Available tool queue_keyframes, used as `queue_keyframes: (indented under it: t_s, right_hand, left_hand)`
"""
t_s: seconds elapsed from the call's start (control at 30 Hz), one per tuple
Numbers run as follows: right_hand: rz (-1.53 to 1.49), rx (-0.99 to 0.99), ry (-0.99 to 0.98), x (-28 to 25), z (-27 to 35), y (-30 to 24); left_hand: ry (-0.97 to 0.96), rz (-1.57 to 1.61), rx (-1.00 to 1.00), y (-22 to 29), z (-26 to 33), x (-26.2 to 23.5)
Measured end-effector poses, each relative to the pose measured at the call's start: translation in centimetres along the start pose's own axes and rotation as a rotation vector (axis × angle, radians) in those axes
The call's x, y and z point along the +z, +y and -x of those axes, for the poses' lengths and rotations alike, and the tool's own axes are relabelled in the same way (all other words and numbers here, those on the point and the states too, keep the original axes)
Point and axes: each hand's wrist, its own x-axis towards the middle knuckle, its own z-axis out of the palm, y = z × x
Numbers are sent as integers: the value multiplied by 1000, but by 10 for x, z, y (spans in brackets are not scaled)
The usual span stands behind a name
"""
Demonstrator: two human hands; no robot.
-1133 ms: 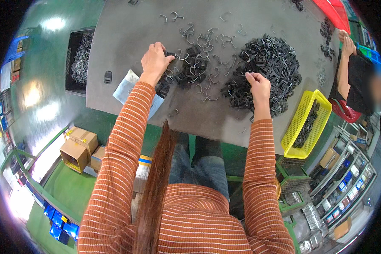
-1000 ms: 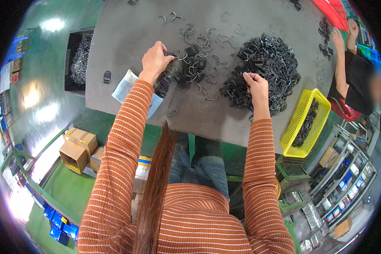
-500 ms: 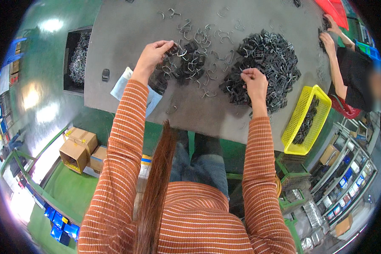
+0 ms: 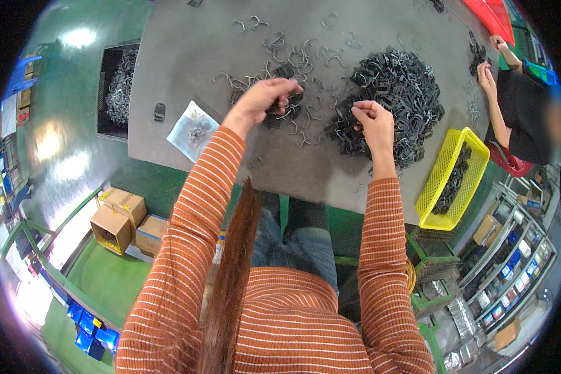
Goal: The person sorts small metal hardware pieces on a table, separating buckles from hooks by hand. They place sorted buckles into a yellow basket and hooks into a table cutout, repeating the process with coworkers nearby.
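My left hand (image 4: 263,105) reaches over a small dark cluster of black plastic pieces and metal hooks, its fingers bent but apart, with nothing visible held. The hand partly hides that cluster. Around it lie loose bent wire hooks (image 4: 305,138). My right hand (image 4: 375,119) is at the left side of a large heap of black plastic buckles (image 4: 402,93). Its thumb and forefinger are pinched together; whatever lies between them is too small to make out. Left of my left forearm is a pale blue-white square packet (image 4: 193,134).
A yellow perforated basket (image 4: 427,202) with black pieces stands at the table's right edge. Beyond it another person's hands (image 4: 487,78) handle dark pieces. One black buckle (image 4: 159,112) lies near the left edge, beside a dark crate (image 4: 101,103) of metal hooks. Cardboard boxes (image 4: 115,227) stand lower left.
My left hand has moved right and slightly down, from the left cluster toward my right hand, and its fingers have spread. The pale packet shows more fully. My right hand stays pinched in nearly the same place.
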Motion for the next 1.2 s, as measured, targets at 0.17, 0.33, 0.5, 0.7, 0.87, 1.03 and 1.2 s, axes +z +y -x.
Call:
queue_keyframes:
  t_s: [0.17,0.33,0.5,0.7,0.87,1.03,1.2]
  right_hand:
    - [-208,38,-186,-4,18,-47]
    - [-296,14,-244,-6,20,-58]
    - [-241,-7,-213,-10,16,-53]
    - [-222,-83,-113,-10,17,-53]
    - [99,-698,71,4,15,-47]
    - [61,-671,-13,16,25,-47]
    - [-783,-74,-274,11,21,-17]
  left_hand:
    - [-22,-20,-178,-19,-11,39]
    - [-188,223,-223,-8,4,63]
    - [-146,146,-109,-11,4,63]
    - [-68,-81,-7,-6,7,64]
    - [62,-84,-16,0,9,68]
    - [104,-82,-69,-2,5,54]
    - [791,-864,434,8,-6,34]
